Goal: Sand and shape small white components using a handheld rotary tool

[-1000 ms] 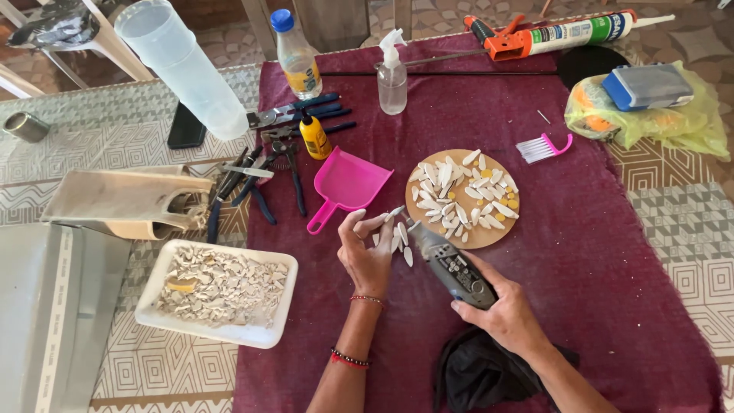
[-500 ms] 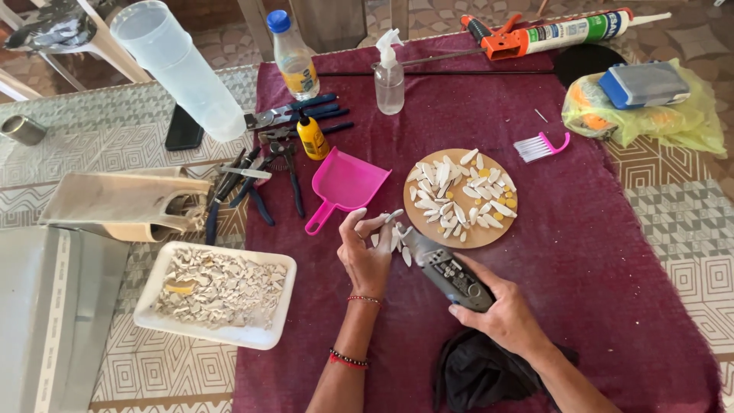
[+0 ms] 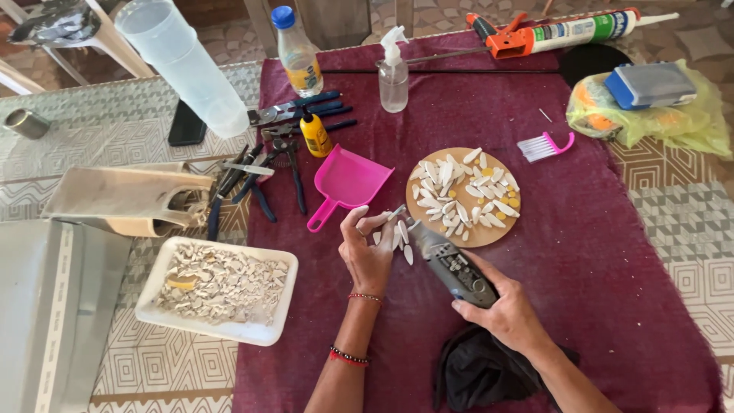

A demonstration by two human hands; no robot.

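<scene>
**Petal-shaped white piece held to a handheld grinder**

Petal-shaped white piece sits pinched between the thumb and fingertips of the left hand, whose palm faces up with the wrist bent back. Close beside it, the right hand wraps its fingers around a dark handheld rotary tool, its tip angled toward the pinched piece. Loose white pieces lie on the maroon cloth under both hands. Just beyond rests a round wooden board covered with similar petals. A pink dustpan lies to the left, and a white tray of broken shards sits farther left.
</scene>
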